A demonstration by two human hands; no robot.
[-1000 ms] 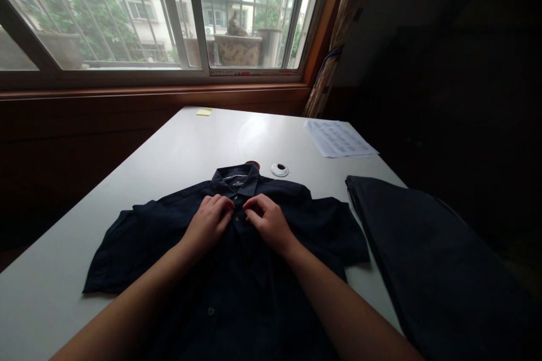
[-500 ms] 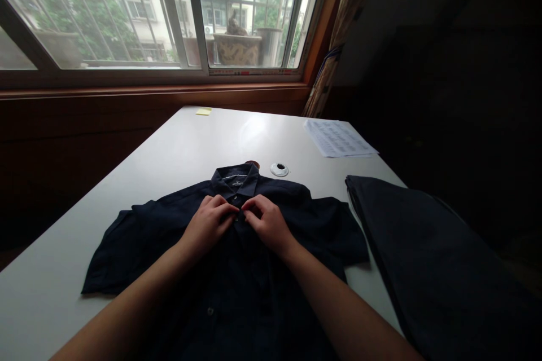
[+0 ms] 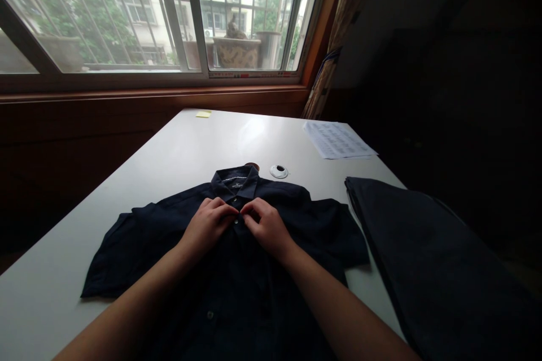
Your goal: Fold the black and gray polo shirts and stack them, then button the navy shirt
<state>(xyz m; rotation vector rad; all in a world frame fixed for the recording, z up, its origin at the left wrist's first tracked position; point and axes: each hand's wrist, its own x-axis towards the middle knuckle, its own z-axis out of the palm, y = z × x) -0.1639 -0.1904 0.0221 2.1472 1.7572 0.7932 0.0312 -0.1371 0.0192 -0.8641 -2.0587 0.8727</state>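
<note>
A dark navy short-sleeved shirt (image 3: 241,282) lies spread on the white table, its collar (image 3: 235,181) toward the window. My left hand (image 3: 210,223) pinches the shirt's front placket just below the collar, fingertips closed on the cloth. From the other side my right hand (image 3: 266,227) grips the same placket, thumb and forefinger together, the tips of both hands nearly touching. One small button (image 3: 235,199) shows above my fingertips and another button (image 3: 236,221) just below them. A lower button (image 3: 210,315) sits nearer to me. What exactly lies between the fingertips is too small to make out.
Folded dark cloth (image 3: 415,248) covers the right side of the white table (image 3: 148,158). Printed papers (image 3: 340,140) lie at the back right, a yellow sticky note (image 3: 204,114) at the back. Beyond the collar is a white ring-like cable hole cover (image 3: 279,171). A window (image 3: 245,11) stands behind.
My left fingertips have moved right, closing the gap to my right hand at the placket. My right hand has shifted only slightly. The shirt lies in the same place.
</note>
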